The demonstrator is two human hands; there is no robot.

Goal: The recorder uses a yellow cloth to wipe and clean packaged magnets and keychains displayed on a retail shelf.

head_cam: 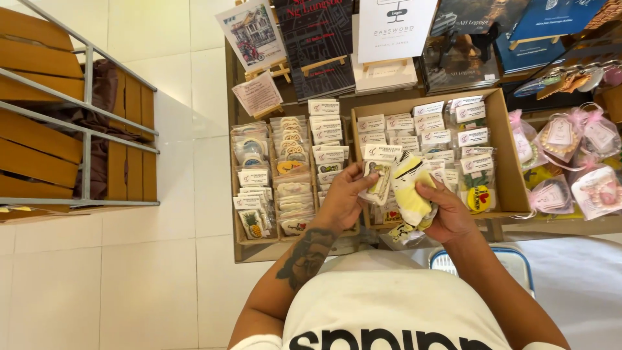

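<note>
left hand (341, 198) fingers curled | right hand (447, 210) fingers curled, gripping

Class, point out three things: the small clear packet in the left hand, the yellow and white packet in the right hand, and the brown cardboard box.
small clear packet (378, 181), head view, middle
yellow and white packet (409, 188), head view, middle
brown cardboard box (507, 155), head view, right wall

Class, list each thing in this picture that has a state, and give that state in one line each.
Left hand: shut on a small flat packet.
Right hand: shut on a yellow packet.
Cardboard box: open, filled with upright packets.
Books: closed, standing on easels.
</note>
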